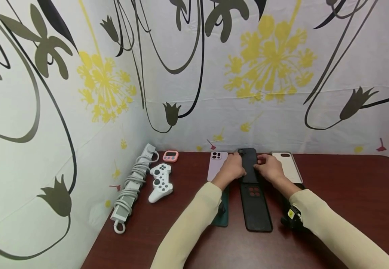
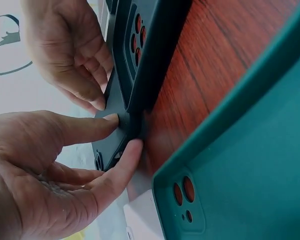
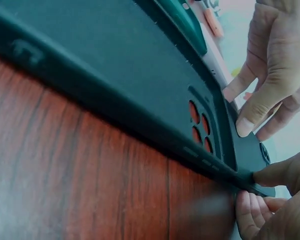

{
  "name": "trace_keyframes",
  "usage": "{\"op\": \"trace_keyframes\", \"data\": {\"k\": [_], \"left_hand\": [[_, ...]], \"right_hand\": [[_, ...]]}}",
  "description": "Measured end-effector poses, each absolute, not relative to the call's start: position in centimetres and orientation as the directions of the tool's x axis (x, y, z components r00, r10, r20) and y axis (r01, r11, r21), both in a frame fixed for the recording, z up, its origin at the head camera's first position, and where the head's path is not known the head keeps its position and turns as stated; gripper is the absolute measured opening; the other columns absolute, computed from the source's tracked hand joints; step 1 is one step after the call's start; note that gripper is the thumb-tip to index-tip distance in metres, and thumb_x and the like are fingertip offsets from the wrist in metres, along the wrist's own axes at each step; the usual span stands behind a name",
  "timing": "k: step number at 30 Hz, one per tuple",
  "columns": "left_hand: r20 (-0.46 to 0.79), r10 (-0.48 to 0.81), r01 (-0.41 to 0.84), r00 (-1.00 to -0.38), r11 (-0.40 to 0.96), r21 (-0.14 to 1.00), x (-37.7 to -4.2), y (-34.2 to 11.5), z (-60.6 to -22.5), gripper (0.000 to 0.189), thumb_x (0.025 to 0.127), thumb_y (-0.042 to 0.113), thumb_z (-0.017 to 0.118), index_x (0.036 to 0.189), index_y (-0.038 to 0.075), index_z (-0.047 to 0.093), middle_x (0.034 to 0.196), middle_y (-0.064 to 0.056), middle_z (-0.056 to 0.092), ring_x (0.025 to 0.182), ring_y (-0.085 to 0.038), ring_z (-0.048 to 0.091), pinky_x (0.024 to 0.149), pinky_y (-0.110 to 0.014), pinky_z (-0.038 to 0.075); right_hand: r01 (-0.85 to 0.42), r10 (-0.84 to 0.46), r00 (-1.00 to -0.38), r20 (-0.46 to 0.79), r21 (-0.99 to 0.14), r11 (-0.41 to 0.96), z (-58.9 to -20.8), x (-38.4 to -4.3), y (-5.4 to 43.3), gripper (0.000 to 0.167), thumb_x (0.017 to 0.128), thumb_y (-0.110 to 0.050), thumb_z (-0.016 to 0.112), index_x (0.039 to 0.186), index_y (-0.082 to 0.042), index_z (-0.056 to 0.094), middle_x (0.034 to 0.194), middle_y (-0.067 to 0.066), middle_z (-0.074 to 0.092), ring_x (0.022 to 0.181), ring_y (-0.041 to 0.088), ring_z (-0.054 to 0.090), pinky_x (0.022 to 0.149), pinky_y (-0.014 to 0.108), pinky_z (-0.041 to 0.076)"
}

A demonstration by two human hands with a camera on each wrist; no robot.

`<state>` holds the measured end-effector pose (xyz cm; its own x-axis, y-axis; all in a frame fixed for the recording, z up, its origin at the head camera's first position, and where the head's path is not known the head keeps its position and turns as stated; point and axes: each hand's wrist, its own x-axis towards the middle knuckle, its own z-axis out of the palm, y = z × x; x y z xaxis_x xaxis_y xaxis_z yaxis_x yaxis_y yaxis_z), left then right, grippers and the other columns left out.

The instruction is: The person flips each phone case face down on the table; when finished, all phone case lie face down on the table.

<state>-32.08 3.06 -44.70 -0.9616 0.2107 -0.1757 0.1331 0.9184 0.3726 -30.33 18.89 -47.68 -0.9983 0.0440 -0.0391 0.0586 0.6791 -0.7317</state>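
At the back of the table lies a flat black phone case [image 1: 249, 164] with a round camera ring at one corner. My left hand [image 1: 233, 167] pinches its left edge, thumb on top and index finger along the side, as the left wrist view shows. The fingers of my right hand [image 1: 271, 168] pinch the opposite edge; in the right wrist view the thumb [image 3: 272, 175] lies on the top face. A second black phone case [image 1: 256, 209], hollow side up with several round camera holes [image 3: 201, 125], lies end to end with it on the near side.
To the left are a lilac phone case [image 1: 214, 164] and a green phone case [image 1: 224, 215], partly under my left forearm. A white phone case [image 1: 288, 168] lies right. Farther left are a white game controller [image 1: 161, 181], a pink timer [image 1: 170, 156] and a cord-wrapped power strip [image 1: 134, 183].
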Motion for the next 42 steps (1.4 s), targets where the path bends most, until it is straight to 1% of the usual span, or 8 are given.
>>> {"op": "trace_keyframes", "data": {"k": [7,10,14,23,28,31,36,42], "left_hand": [[-0.192,0.214,0.134,-0.958,0.923,0.359,-32.1,3.4,-44.8,0.073,0.094,0.032,0.082,0.154,0.006,0.05,0.147,-0.013,0.06,0.126,-0.023,0.064,0.084,-0.029,0.057],[-0.183,0.232,0.148,-0.955,0.913,0.381,-32.0,3.3,-44.6,0.042,0.094,0.029,0.083,0.128,0.006,0.069,0.112,-0.009,0.072,0.094,-0.02,0.069,0.068,-0.029,0.053],[-0.189,0.237,0.14,-0.953,0.897,0.42,-31.9,3.1,-44.5,0.017,0.095,0.025,0.082,0.095,0.009,0.075,0.072,-0.005,0.063,0.064,-0.018,0.06,0.056,-0.028,0.048],[-0.18,0.259,0.172,-0.949,0.904,0.391,-32.6,3.1,-45.2,0.03,0.095,0.028,0.082,0.073,0.011,0.07,0.066,-0.003,0.059,0.063,-0.018,0.058,0.056,-0.028,0.049],[-0.174,0.25,0.173,-0.952,0.914,0.367,-32.1,3.2,-44.8,0.024,0.095,0.029,0.082,0.082,0.009,0.077,0.079,-0.006,0.07,0.074,-0.019,0.066,0.06,-0.026,0.052],[-0.164,0.239,0.17,-0.957,0.921,0.35,-31.9,3.6,-44.9,0.021,0.094,0.03,0.083,0.1,0.01,0.08,0.11,-0.009,0.075,0.1,-0.022,0.07,0.073,-0.027,0.057],[-0.159,0.214,0.153,-0.964,0.932,0.327,-31.8,3.8,-45.0,0.044,0.094,0.032,0.082,0.131,0.01,0.072,0.15,-0.013,0.058,0.135,-0.026,0.058,0.098,-0.033,0.059],[-0.126,0.208,0.164,-0.97,0.943,0.288,-31.7,3.9,-44.6,0.067,0.097,0.032,0.077,0.153,0.006,0.051,0.155,-0.016,0.049,0.138,-0.028,0.055,0.108,-0.033,0.055]], "right_hand": [[0.043,-0.001,-0.998,-0.062,-0.705,0.708,-47.5,-29.9,19.3,0.055,0.104,-0.017,0.065,0.149,0.011,0.049,0.137,0.031,0.062,0.124,0.047,0.062,0.095,0.054,0.058],[0.026,-0.02,-0.998,-0.058,-0.691,0.722,-47.4,-30.0,19.4,0.055,0.103,-0.017,0.067,0.148,0.012,0.05,0.135,0.031,0.063,0.12,0.046,0.064,0.092,0.053,0.058],[0.01,-0.029,-0.999,-0.045,-0.677,0.736,-47.4,-30.2,19.4,0.054,0.103,-0.017,0.068,0.146,0.012,0.052,0.13,0.029,0.065,0.115,0.044,0.065,0.091,0.052,0.058],[-0.033,-0.039,-0.999,0.005,-0.631,0.775,-47.7,-30.7,19.2,0.05,0.101,-0.016,0.069,0.139,0.014,0.057,0.122,0.028,0.067,0.112,0.045,0.066,0.093,0.056,0.057],[-0.04,-0.045,-0.999,0.008,-0.626,0.779,-47.8,-30.6,19.3,0.05,0.101,-0.017,0.069,0.139,0.013,0.057,0.125,0.03,0.067,0.115,0.047,0.065,0.096,0.058,0.056],[-0.054,-0.064,-0.998,0.006,-0.628,0.776,-47.8,-30.2,19.6,0.052,0.1,-0.016,0.069,0.14,0.014,0.055,0.126,0.031,0.066,0.116,0.047,0.064,0.097,0.059,0.055],[-0.095,-0.118,-0.993,0.008,-0.647,0.757,-47.3,-29.7,19.9,0.058,0.098,-0.015,0.071,0.143,0.017,0.051,0.128,0.033,0.063,0.116,0.048,0.063,0.097,0.059,0.055],[-0.138,-0.12,-0.99,0.073,-0.655,0.743,-46.6,-29.4,21.0,0.056,0.1,-0.02,0.07,0.142,0.013,0.054,0.127,0.032,0.064,0.112,0.045,0.065,0.092,0.058,0.057]]}}
